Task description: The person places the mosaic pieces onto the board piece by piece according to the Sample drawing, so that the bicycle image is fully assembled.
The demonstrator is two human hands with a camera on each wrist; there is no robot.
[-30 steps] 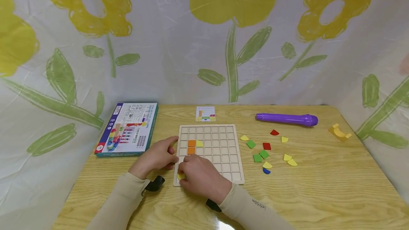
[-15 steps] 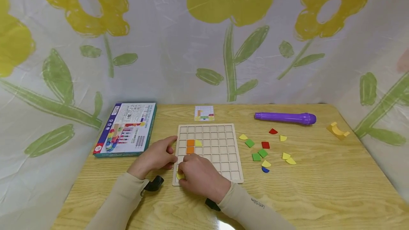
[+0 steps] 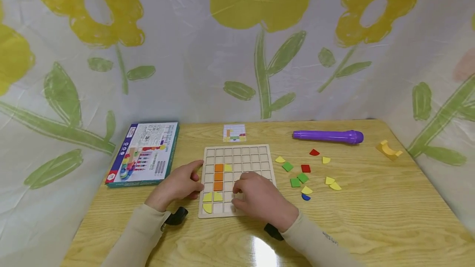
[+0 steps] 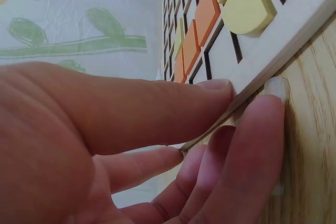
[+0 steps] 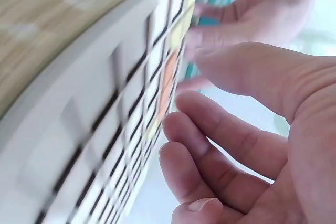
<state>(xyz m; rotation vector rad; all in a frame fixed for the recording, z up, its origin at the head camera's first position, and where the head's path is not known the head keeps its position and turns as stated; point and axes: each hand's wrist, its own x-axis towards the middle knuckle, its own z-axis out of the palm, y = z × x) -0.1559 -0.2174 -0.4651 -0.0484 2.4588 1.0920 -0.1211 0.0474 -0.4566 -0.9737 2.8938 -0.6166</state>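
Head view: square-celled wooden board (image 3: 246, 159)

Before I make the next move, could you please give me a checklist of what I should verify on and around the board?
1. Left hand at the board: ok, touching its left edge.
2. Right hand free: ok, no piece shows between its fingers.
3. Orange squares lined up: ok, three in one column.
4. Green squares placed: not ok, three lie loose on the table, right of the board.
5. Layout matches the card exactly: cannot tell, its print is too small.
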